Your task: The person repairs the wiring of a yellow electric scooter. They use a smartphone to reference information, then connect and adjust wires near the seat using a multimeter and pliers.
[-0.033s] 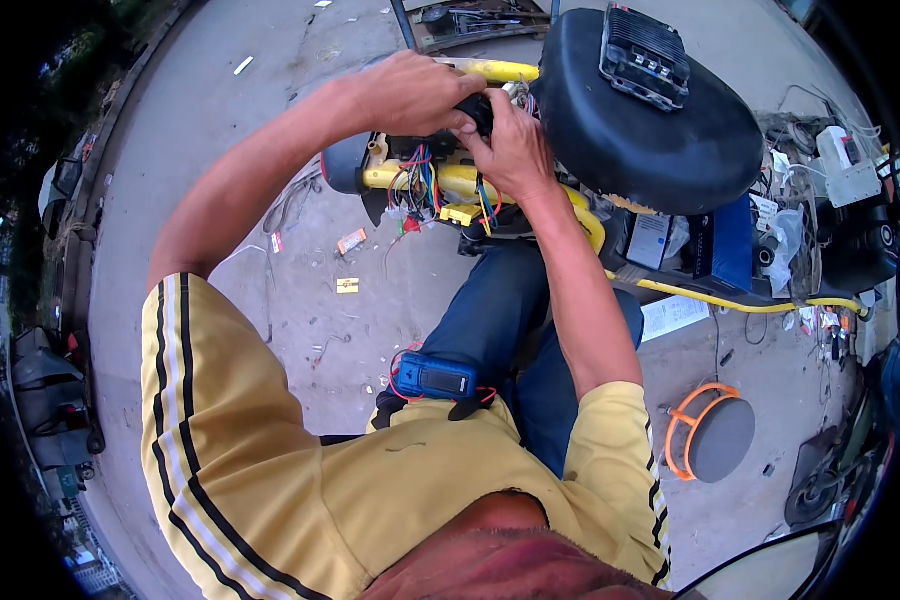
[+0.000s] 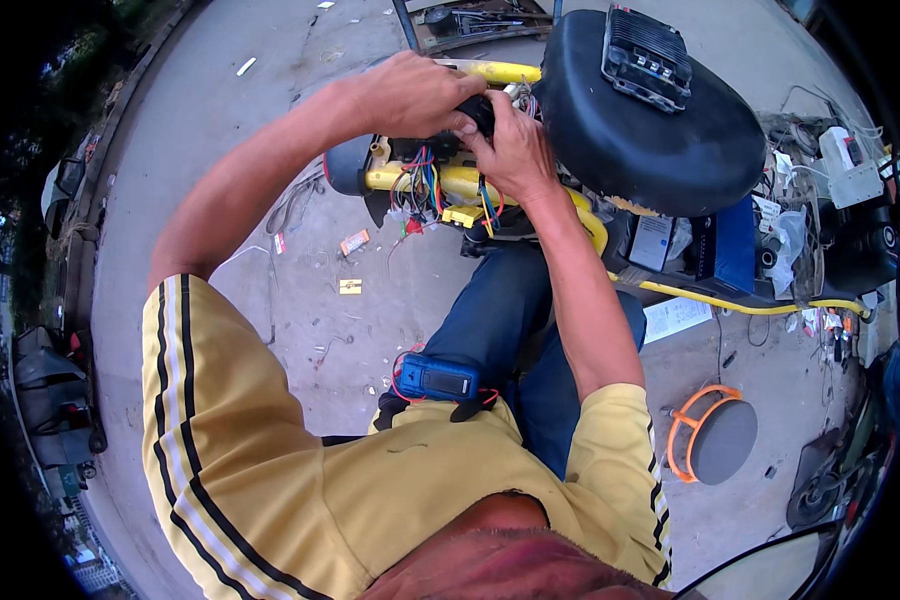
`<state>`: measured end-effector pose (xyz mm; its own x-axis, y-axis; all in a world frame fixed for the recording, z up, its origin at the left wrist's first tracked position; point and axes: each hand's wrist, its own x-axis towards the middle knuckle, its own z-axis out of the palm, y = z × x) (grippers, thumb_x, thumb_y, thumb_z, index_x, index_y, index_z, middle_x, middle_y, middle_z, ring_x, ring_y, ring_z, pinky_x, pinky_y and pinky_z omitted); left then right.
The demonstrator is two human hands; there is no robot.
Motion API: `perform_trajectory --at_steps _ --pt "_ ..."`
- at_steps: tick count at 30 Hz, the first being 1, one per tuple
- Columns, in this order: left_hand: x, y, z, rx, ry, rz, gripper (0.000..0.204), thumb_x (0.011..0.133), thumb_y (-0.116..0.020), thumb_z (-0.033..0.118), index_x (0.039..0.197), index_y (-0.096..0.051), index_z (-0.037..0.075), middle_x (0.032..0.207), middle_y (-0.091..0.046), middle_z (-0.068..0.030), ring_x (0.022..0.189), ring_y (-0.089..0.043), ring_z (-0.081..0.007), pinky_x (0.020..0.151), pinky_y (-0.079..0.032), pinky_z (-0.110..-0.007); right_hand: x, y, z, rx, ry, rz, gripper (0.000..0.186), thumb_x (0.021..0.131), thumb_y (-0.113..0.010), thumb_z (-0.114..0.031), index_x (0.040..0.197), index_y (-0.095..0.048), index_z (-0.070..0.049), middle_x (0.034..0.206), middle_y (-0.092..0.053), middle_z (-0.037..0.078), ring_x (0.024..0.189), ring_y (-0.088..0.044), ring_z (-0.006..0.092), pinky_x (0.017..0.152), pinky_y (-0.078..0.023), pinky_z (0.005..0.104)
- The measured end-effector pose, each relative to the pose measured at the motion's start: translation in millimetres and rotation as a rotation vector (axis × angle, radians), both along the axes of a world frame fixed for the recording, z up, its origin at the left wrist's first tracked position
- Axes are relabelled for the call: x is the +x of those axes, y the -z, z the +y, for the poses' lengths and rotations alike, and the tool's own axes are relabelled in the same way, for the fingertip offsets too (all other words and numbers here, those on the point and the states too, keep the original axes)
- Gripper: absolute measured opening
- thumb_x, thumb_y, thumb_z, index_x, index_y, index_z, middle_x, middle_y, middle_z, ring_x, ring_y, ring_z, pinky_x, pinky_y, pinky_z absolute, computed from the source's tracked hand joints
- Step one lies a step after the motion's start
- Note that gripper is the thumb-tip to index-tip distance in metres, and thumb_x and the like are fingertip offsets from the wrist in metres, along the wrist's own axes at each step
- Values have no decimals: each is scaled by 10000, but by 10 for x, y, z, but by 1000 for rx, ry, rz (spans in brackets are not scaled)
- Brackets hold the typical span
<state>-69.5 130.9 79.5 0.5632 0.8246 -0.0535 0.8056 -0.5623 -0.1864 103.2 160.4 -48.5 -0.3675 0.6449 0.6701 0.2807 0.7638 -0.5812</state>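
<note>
Both hands meet over the open rear of a yellow-framed scooter (image 2: 460, 180). Between them is a small black part (image 2: 480, 113), mostly covered by fingers, so its kind cannot be made out. My left hand (image 2: 418, 95) is closed on its left side, thumb and fingers pinching. My right hand (image 2: 515, 150) grips it from the right, thumb against it and fingers curled over the top. Just below hang loose coloured wires (image 2: 425, 180) and a yellow connector (image 2: 462, 215). Right of my hands lies the black seat (image 2: 650, 130), with a finned black controller box (image 2: 646, 58) on top.
A blue multimeter (image 2: 438, 378) with red leads rests on my lap. An orange-framed round stool (image 2: 722, 440) stands at the right. A blue box (image 2: 730, 248) and plastic wrapping lie on the scooter's footboard. Scraps and a small yellow packet (image 2: 350, 287) litter the concrete floor.
</note>
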Motion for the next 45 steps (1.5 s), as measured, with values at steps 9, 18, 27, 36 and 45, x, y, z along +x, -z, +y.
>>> perform_trajectory --at_steps 9,18,27,36,45 --pt "-86 203 17 164 76 -54 449 891 -726 444 1097 -617 60 877 -709 -121 785 -710 -381 662 -548 -486 -20 75 -16 -18 26 37 313 908 -728 -237 1002 -523 -20 825 -691 238 806 -690 468 659 -539 523" --pt "-56 172 -58 187 107 -37 429 914 -706 479 983 -599 69 819 -689 -107 725 -701 -354 611 -533 -470 9 98 33 78 -1 74 338 796 -793 -162 1001 -558 -33 894 -670 189 855 -682 438 701 -547 494" --pt "113 77 -127 127 51 56 459 919 -704 530 995 -647 81 759 -677 -105 686 -675 -336 584 -507 -443 -53 149 157 171 -97 72 385 699 -829 -143 956 -557 -54 826 -661 145 796 -690 387 682 -548 455" --pt "123 -53 -49 -113 109 95 482 948 -674 491 1057 -631 23 852 -688 -162 797 -670 -396 696 -536 -469 -76 252 224 281 -72 -3 458 735 -874 -295 913 -522 -62 756 -655 114 741 -713 317 642 -543 428" --pt "46 -21 32 -84 209 39 457 957 -672 490 1005 -613 40 782 -677 -149 733 -666 -391 644 -528 -465 -54 228 204 300 -32 49 407 721 -849 -173 902 -502 -65 756 -646 118 741 -706 325 645 -548 425"
